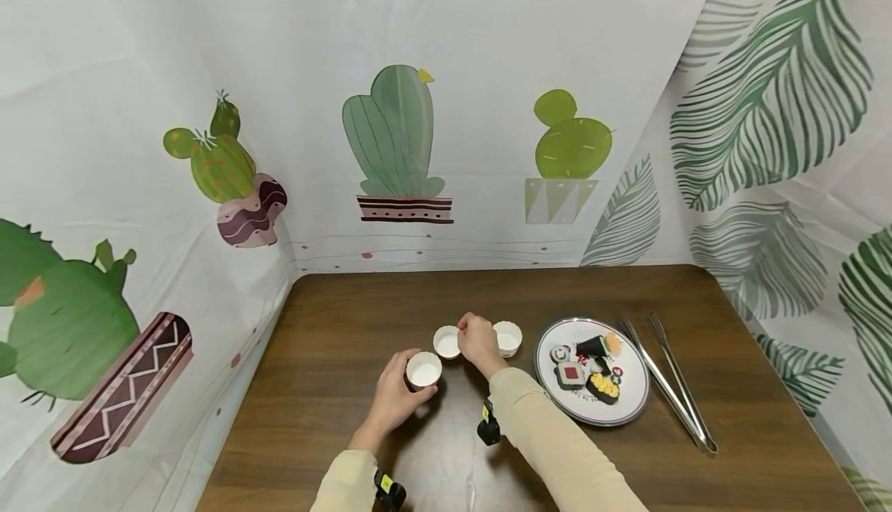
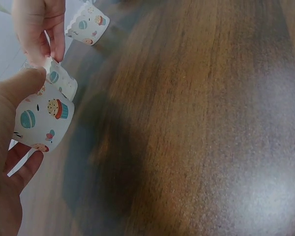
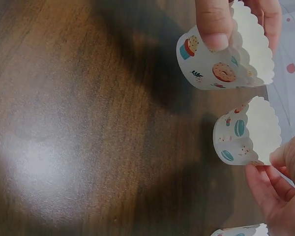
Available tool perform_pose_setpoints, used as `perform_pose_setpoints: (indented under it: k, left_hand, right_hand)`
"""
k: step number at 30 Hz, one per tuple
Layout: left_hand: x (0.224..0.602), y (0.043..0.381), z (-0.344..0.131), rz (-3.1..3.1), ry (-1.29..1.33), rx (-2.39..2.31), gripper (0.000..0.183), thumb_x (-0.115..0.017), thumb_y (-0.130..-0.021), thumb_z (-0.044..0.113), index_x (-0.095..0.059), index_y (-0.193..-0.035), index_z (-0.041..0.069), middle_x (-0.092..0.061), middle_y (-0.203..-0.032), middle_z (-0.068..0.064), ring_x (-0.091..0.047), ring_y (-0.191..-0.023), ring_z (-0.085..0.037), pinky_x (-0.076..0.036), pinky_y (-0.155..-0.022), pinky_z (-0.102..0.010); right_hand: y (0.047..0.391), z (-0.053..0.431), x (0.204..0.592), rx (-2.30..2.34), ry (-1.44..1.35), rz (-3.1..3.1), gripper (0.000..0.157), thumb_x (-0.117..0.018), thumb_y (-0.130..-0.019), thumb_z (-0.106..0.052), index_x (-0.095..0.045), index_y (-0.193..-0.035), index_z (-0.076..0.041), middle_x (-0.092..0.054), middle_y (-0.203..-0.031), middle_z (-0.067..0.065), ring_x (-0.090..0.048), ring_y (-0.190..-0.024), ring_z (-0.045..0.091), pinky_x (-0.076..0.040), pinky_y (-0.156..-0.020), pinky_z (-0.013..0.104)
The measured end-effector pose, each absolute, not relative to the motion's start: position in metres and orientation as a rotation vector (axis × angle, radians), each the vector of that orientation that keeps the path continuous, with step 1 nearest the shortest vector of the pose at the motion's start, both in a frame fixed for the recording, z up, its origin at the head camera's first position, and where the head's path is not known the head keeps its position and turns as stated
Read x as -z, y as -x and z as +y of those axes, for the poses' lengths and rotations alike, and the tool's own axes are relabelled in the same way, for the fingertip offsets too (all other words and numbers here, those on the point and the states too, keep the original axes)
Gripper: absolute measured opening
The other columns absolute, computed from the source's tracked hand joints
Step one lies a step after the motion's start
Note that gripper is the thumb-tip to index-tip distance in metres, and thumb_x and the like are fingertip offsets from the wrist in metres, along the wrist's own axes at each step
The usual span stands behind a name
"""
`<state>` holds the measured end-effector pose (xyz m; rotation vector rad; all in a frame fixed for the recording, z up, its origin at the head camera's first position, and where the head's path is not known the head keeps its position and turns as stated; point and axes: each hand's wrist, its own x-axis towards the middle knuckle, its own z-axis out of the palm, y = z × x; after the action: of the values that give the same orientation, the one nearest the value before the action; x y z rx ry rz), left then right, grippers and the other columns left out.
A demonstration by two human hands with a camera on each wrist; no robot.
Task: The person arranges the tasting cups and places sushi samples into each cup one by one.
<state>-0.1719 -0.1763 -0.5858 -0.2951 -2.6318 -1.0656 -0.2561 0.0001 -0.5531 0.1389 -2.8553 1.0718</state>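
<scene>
Three white paper baking cups with scalloped rims and printed cupcakes and macarons are around my hands. My left hand (image 1: 396,394) grips one cup (image 1: 423,371) by its sides, thumb on the near side; its print shows in the left wrist view. With thumb and fingertips my right hand (image 1: 479,344) pinches the rim of the middle cup (image 3: 242,133), just beyond the first. The third cup (image 1: 509,339) stands to the right of my right hand, partly hidden behind it in the head view.
On the right of the brown wooden table (image 1: 334,310) lies a round plate (image 1: 630,415) with several pieces of sushi. Metal tongs (image 1: 672,396) lie spread beside the plate. A patterned cloth (image 1: 488,16) hangs behind the table.
</scene>
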Motion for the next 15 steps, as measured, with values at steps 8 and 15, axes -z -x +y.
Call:
perform_pose_setpoints:
  k: [8, 15]
  left_hand:
    - [0.5871, 0.1715, -0.1755, -2.620, 0.286, 1.085, 0.067, -0.085, -0.060, 0.025, -0.056, -0.118, 0.009, -0.059, -0.108, -0.005, -0.058, -0.095, -0.020, -0.046, -0.078, -0.039]
    - [0.5873, 0.1716, -0.1760, -2.590, 0.321, 1.037, 0.067, -0.085, -0.059, 0.024, -0.055, -0.117, 0.008, -0.059, -0.107, -0.003, -0.058, -0.094, -0.018, -0.047, -0.077, -0.037]
  right_hand:
    - [0.2530, -0.0021, 0.5544, -1.089, -0.111, -2.853, 0.004, -0.061, -0.079, -0.007, -0.064, -0.082, -0.005, -0.062, -0.073, 0.004, -0.060, -0.070, 0.021, -0.047, -0.062, 0.035]
    - [0.2533, -0.0027, 0.5572, -1.084, -0.122, -2.828, 0.005, -0.062, -0.079, -0.009, -0.063, -0.081, -0.004, -0.061, -0.072, 0.004, -0.059, -0.069, 0.021, -0.046, -0.061, 0.035]
